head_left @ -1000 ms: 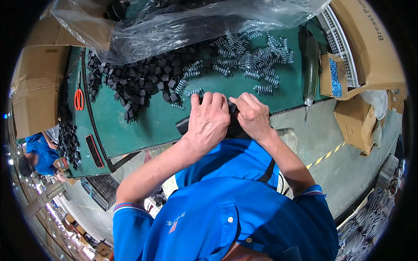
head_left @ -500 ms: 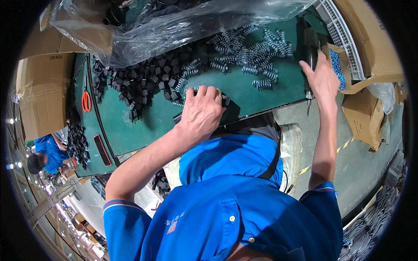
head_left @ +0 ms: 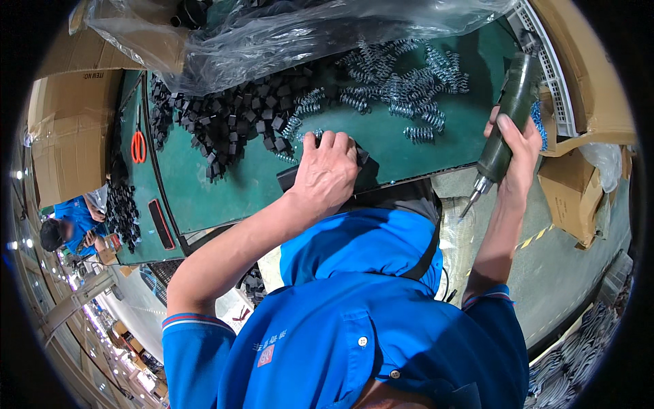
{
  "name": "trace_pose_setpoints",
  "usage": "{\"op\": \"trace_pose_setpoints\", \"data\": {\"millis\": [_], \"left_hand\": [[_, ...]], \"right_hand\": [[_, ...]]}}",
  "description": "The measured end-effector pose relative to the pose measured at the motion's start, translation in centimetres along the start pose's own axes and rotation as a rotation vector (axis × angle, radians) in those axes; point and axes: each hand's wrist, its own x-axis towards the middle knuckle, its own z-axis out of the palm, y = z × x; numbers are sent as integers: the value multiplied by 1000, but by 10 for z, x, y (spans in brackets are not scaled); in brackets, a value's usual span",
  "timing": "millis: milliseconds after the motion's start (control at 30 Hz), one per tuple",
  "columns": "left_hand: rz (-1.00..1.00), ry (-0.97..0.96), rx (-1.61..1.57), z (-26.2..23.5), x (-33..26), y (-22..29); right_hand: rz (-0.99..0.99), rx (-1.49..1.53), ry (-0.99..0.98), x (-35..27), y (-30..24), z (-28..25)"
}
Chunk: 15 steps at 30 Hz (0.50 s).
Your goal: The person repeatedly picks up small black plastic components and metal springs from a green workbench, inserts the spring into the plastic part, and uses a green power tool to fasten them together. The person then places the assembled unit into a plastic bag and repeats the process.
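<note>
Head view is showing you leaning over a green bench point(head_left: 225, 194), with a clear plastic bag point(head_left: 286, 34) sagging across its far edge at twelve o'clock and cardboard boxes point(head_left: 68, 143) standing at nine and at three. A heap of small black parts point(head_left: 225, 126) is lying at eleven o'clock from your left hand, and a scatter of coil springs point(head_left: 402, 88) is lying at one o'clock from it; red scissors point(head_left: 138, 146) are resting near the bench's left edge.

Your left hand point(head_left: 327, 174) is pressing flat on a black block point(head_left: 293, 178) at the near edge of the bench, fingers spread over its top rather than curled round it. Your right hand point(head_left: 514, 146), at three o'clock from the left, is wrapped tight on a green driver point(head_left: 507, 109), held clear of the bench with its bit point(head_left: 470, 202) pointing down toward six o'clock.

You are looking, by my judgement, to be between picking up the tool and driving with it. Your next move is calling for swinging the bit over toward nine o'clock onto the block and keeping the block pinned so it is not twisting. I cannot tell where on the block the fastener sits; your hand is covering it.
</note>
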Motion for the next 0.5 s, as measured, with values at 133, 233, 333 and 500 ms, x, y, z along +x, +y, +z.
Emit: {"op": "trace_pose_setpoints", "data": {"millis": [133,233,333,500], "left_hand": [[-17,49,-85,-2,-2,-2],[-35,45,-99,-1,-2,-2],[-35,70,-97,1,0,-3],[-39,92,-104,3,-2,-3]], "right_hand": [[-223,428,-101,-20,-21,38],[-430,432,-139,-22,-23,67],[-518,393,-221,-27,-23,96],[-542,556,-294,-22,-10,127]]}}
